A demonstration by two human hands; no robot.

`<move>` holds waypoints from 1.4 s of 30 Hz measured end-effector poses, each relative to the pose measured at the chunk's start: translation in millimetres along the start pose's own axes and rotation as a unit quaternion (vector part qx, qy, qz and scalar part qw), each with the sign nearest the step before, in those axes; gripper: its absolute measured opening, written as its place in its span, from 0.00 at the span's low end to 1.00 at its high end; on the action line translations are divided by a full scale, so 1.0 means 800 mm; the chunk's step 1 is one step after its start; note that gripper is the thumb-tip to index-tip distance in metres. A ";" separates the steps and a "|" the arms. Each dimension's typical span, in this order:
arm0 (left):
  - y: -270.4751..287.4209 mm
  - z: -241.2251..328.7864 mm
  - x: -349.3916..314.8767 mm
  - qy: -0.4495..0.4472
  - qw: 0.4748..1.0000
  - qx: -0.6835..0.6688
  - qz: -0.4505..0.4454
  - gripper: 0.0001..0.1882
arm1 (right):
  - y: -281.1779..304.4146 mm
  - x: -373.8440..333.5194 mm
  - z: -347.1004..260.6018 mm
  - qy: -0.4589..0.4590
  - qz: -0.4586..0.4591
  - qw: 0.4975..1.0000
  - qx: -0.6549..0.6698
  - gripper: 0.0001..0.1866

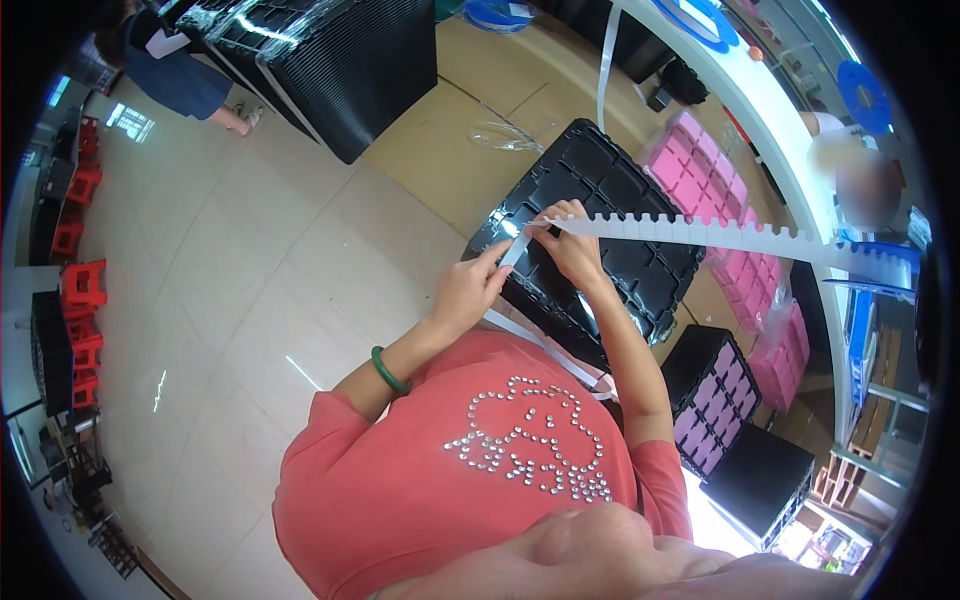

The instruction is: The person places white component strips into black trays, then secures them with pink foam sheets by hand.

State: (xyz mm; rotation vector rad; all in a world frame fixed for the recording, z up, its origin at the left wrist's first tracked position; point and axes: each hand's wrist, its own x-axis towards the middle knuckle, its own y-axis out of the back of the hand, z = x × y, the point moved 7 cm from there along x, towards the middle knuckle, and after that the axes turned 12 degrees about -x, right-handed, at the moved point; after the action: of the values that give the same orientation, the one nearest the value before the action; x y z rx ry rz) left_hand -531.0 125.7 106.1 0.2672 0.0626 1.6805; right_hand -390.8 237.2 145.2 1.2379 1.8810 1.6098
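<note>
A long white strip [690, 231] with a notched edge stretches from my hands toward a blue reel [875, 288] at the right. My right hand [575, 252] is closed in a pinch on the strip, just above a stack of black plastic trays [625, 185]. Beside it, over the trays' left edge, my left hand [470, 292] grips a short flat piece of the strip [517, 247] between thumb and fingers. Whether that piece is joined to the long part is hidden at the right fingertips. A green bangle [388, 370] circles my left wrist.
Pink trays [697, 165] lie beyond the black ones, near a curved white table edge [775, 150]. A tall stack of black trays [350, 70] stands at the far left on cardboard [425, 150]. Black boxes [762, 480] sit at the right. Another person [185, 70] is far left.
</note>
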 end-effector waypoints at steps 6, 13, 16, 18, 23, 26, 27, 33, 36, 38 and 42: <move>-0.023 0.020 0.025 -0.094 0.955 0.276 -0.057 0.18 | -0.011 0.004 -0.003 0.031 -0.012 0.998 -0.044 0.09; -0.052 0.011 0.044 -0.088 0.886 0.423 -0.165 0.19 | 0.001 -0.004 -0.002 0.039 0.023 0.999 -0.002 0.07; -0.055 0.016 0.051 -0.088 0.881 0.439 -0.154 0.17 | 0.015 -0.016 -0.003 0.067 0.046 0.996 0.030 0.05; -0.047 0.025 0.048 -0.080 0.890 0.429 -0.127 0.16 | 0.019 -0.030 -0.014 0.108 0.047 0.993 0.004 0.05; 0.010 0.059 0.005 -0.080 0.952 0.294 0.017 0.15 | 0.028 -0.067 -0.022 0.169 0.099 0.980 -0.037 0.11; 0.010 0.069 -0.010 -0.097 0.958 0.266 0.047 0.13 | 0.031 -0.072 -0.018 0.158 0.135 0.978 -0.027 0.11; 0.008 0.068 -0.010 -0.098 0.957 0.267 0.048 0.13 | 0.032 -0.070 -0.016 0.149 0.152 0.977 -0.018 0.10; -0.048 0.048 0.013 -0.243 0.923 0.299 0.004 0.13 | 0.013 -0.035 0.028 0.016 0.078 0.996 0.036 0.11; -0.061 0.039 0.029 -0.252 0.903 0.348 0.014 0.09 | 0.005 -0.018 0.036 0.010 0.069 0.997 0.028 0.12; -0.059 0.043 0.036 -0.260 0.885 0.385 0.038 0.11 | -0.004 -0.011 0.038 0.012 0.060 0.998 -0.007 0.10; -0.061 0.042 0.050 -0.250 0.873 0.417 0.038 0.10 | -0.004 -0.006 0.028 0.050 0.066 0.996 -0.044 0.09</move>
State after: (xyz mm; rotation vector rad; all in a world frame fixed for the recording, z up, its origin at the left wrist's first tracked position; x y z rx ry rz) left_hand -480.2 167.9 134.7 1.3620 0.3978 1.5252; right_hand -372.3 246.7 134.9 1.2911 1.7974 1.8341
